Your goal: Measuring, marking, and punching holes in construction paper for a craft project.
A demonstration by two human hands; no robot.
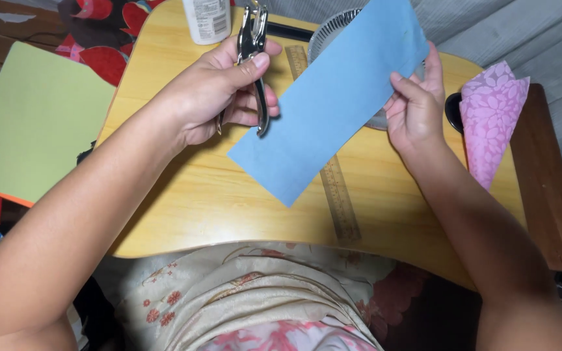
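Tabletop (229, 208): blue paper strip (330, 97) hung above it, long axis slanting from near-left to far-right edge. Right hand (414, 107) pinched its far end, fingers clamped. Left hand (219, 97) gripped hole punch (255, 58), just left of strip.

Yellow wooden lap table (229, 208), wooden ruler (336, 188), white bottle (206, 19), pink paper cone (492, 117)

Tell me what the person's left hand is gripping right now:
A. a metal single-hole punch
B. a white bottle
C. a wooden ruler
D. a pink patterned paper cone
A: the left hand is closed around the metal single-hole punch above the light wooden table, while the right hand pinches the edge of the blue rectangular paper strip; the wooden ruler lies flat under that strip.
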